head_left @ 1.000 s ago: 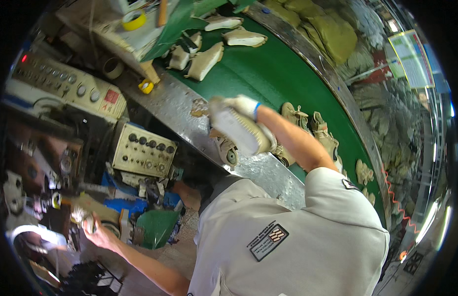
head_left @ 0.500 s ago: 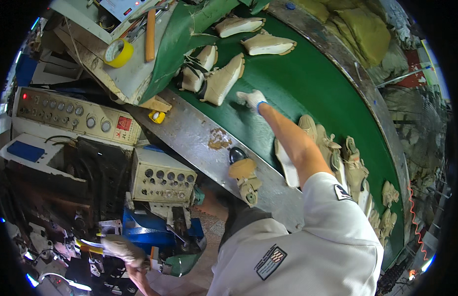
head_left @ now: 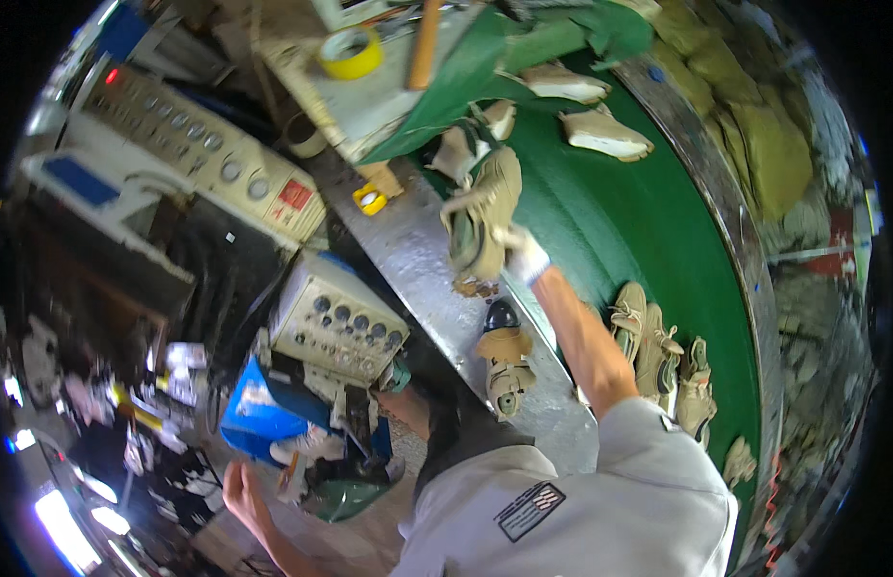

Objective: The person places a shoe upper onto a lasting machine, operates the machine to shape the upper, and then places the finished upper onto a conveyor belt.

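My right hand (head_left: 526, 252), in a white glove, grips a beige lace-up shoe (head_left: 487, 207) by its heel end, above the metal edge of the green conveyor belt (head_left: 600, 226). At the lower left, my left hand (head_left: 242, 492) is bare and holds nothing, its fingers apart. It is beside a small machine with blue sides (head_left: 259, 409); a blurred pale shape (head_left: 314, 444) sits in that machine, and I cannot make out what it is. Below the held shoe, a shoe upper with a black toe (head_left: 505, 361) lies on the metal ledge (head_left: 422, 274).
Several beige shoes (head_left: 648, 351) stand along the belt at right, with pale-soled ones (head_left: 605, 133) at the far end. A control box (head_left: 336, 322) and a dial panel (head_left: 196, 144) are on the left. Yellow tape (head_left: 350, 53) and a wooden handle (head_left: 425, 43) lie on a bench.
My right hand has taken a shoe from the belt and lifted it toward the ledge. My left hand has let go of the beige shoe it held. The whole view has shifted.
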### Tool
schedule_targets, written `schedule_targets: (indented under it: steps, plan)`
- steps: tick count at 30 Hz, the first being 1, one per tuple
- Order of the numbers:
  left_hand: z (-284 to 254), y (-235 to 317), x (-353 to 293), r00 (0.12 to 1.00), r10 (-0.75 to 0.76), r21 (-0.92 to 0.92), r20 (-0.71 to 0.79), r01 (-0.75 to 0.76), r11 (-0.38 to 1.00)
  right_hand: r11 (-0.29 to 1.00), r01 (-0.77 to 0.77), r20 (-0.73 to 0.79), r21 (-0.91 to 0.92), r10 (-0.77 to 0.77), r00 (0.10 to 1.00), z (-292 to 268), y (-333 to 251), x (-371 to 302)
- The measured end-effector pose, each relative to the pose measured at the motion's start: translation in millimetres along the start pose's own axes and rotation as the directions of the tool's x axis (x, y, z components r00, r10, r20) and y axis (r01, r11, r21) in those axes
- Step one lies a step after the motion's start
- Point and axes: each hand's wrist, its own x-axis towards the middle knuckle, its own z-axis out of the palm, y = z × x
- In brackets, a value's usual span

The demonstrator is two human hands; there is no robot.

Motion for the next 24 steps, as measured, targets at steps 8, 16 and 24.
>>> schedule_targets:
  steps: [8, 16, 24]
  plan:
    - [125, 142, 45, 0.781, 0.158, -0.482, 0.604, 0.199, 0.853, 0.929, -0.249, 0.077, 0.274, 0.237, 0.968, 208, 156, -94]
    - [37, 43, 83, 0.866, -0.043, -0.573, 0.498, 0.366, 0.734, 0.903, -0.255, 0.167, -0.346, 0.326, 0.930, 356, 233, -99]
    - [-22, 2, 104, 0.988, -0.145, -0.777, 0.058, 0.136, 0.614, 0.865, -0.173, 0.229, -0.472, 0.309, 0.923, 418, 316, -59]
